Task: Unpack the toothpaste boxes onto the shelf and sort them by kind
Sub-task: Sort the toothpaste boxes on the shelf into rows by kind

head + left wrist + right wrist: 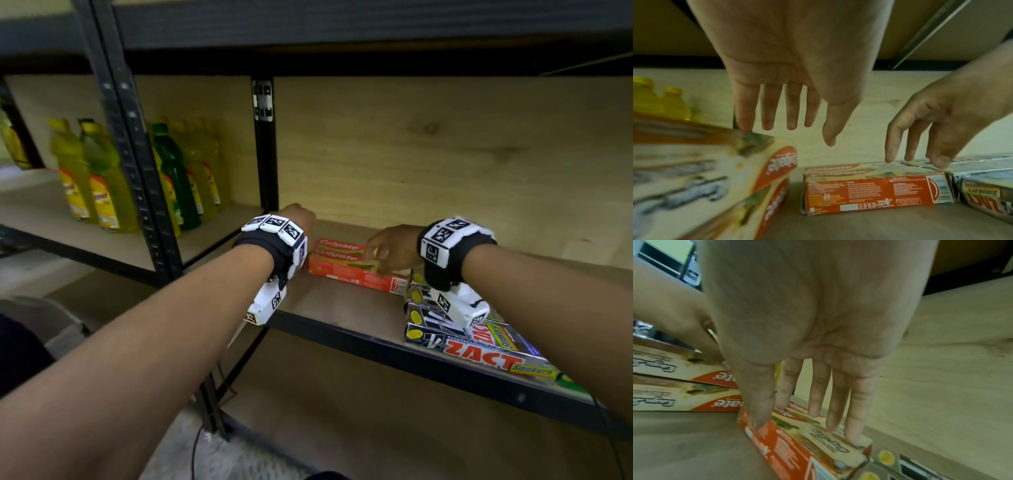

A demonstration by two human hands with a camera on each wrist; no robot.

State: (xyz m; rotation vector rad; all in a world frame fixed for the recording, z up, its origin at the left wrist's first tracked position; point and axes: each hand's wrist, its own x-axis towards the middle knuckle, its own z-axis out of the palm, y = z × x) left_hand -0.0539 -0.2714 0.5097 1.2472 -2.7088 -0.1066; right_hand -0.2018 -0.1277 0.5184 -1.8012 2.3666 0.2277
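Risk, near: the ZACT boxes (479, 353) lie just right of the right hand (394, 246), at the shelf (342, 308) lip; a sleeve-side nudge could tip one off.
Risk, farther: a Colgate pair (869, 186) under the right fingers could skew into the ZACT boxes.
Fingers: right apart, tips resting on that pair; left hand (789, 65) fingers straight, apart, second Colgate pair (766, 170) just left.
Count: ZACT, at least three; Colgate, four.

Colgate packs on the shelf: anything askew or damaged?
Yes. The left Colgate pack lies at an angle to the right Colgate pack, which the right hand rests on, so they are not lined up. The right Colgate pack's lower left corner looks slightly crumpled.
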